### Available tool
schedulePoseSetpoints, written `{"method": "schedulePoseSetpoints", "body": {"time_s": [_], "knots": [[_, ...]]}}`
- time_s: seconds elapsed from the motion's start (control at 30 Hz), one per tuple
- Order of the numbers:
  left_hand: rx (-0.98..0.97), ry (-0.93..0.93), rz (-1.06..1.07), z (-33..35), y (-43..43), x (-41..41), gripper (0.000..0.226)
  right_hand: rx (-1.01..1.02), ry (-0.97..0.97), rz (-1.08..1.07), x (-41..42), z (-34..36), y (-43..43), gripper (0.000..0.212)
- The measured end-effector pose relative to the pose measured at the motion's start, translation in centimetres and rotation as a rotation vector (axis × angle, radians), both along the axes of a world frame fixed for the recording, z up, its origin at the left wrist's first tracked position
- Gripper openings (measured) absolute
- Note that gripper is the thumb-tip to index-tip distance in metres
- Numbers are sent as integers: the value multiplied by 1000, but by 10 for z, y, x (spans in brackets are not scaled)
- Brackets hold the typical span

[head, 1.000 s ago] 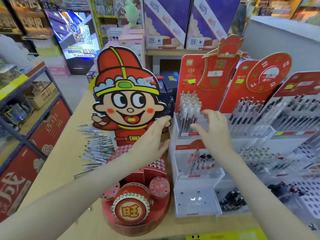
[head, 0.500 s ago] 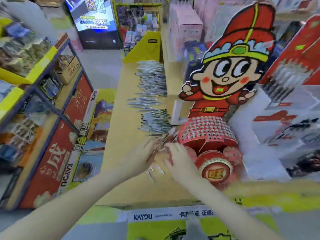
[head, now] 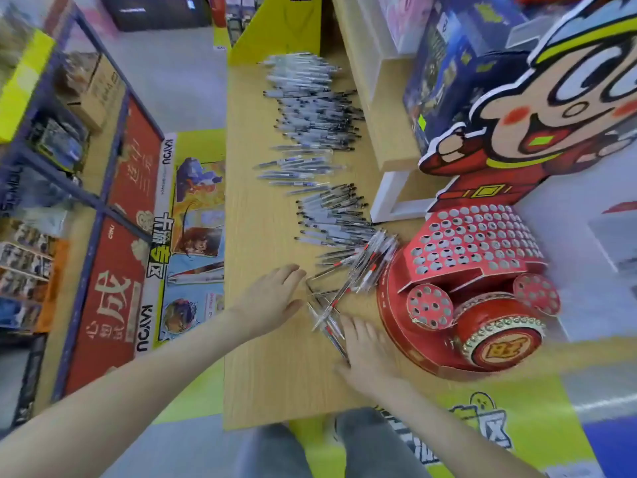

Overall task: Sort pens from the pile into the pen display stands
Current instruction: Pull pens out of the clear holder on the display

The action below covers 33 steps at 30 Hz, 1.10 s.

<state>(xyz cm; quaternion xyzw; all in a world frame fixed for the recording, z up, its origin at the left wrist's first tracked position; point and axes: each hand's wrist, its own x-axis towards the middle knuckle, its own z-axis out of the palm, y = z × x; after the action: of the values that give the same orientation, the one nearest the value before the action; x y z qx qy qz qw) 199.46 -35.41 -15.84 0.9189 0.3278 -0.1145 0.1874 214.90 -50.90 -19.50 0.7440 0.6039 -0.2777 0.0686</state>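
A long pile of pens (head: 317, 132) runs down the wooden table (head: 269, 374). At its near end lies a loose cluster of red-accented pens (head: 351, 281), scattered beside the red cartoon pen display stand (head: 475, 257) with its many empty holes. My left hand (head: 272, 298) lies flat on the table with straight fingers, just left of the cluster. My right hand (head: 365, 353) is spread flat on the table right below the cluster, its fingertips at the nearest pens. Neither hand holds a pen.
The cartoon figure board (head: 551, 108) rises behind the stand. A white display base (head: 389, 198) and a wooden shelf (head: 382, 108) border the pens on the right. Blue-framed shelving (head: 69, 188) stands left of the table, across the aisle. My legs show below the table edge.
The view has swung left and down from the white pen racks to the table. Both hands came down from the racks; half a second ago they worked at a clump of pens, now they lie flat beside scattered pens.
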Motion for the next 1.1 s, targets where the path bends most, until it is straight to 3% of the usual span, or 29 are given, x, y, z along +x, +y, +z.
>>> {"method": "schedulePoseSetpoints", "body": {"time_s": [0.17, 0.27, 0.37, 0.4, 0.5, 0.57, 0.67, 0.77, 0.9, 1.0, 1.1], "knots": [[-13, -43, -142, -24, 41, 7, 51, 77, -70, -88, -1, -16, 13, 79], [-49, -59, -265, -27, 67, 11, 50, 162, -264, -232, -6, -17, 23, 78], [-74, -88, -364, -31, 90, 13, 49, 356, -484, -489, -15, -23, 26, 33], [-96, -96, -390, -33, 97, 15, 48, 363, -476, -596, -18, -27, 26, 26], [-150, -95, -444, -40, 107, 25, 50, 293, -45, -1175, -44, -22, 28, 19], [-210, -113, -419, -41, 106, 33, 50, 195, 203, -1540, -61, -21, 34, 28], [-341, -143, -350, -45, 101, 45, 47, 321, 553, -1862, -76, -21, 54, 28], [-466, -112, -300, -51, 94, 53, 41, 457, 671, -1893, -74, -20, 75, 29], [-401, -91, -252, -51, 87, 72, 46, 438, 479, -1892, -56, -31, 105, 74], [-272, 3, -277, -50, 87, 94, 50, 400, 330, -1825, -42, -32, 123, 84], [-277, 91, -300, -49, 83, 112, 51, 228, 196, -1586, -43, -31, 130, 92]]}}
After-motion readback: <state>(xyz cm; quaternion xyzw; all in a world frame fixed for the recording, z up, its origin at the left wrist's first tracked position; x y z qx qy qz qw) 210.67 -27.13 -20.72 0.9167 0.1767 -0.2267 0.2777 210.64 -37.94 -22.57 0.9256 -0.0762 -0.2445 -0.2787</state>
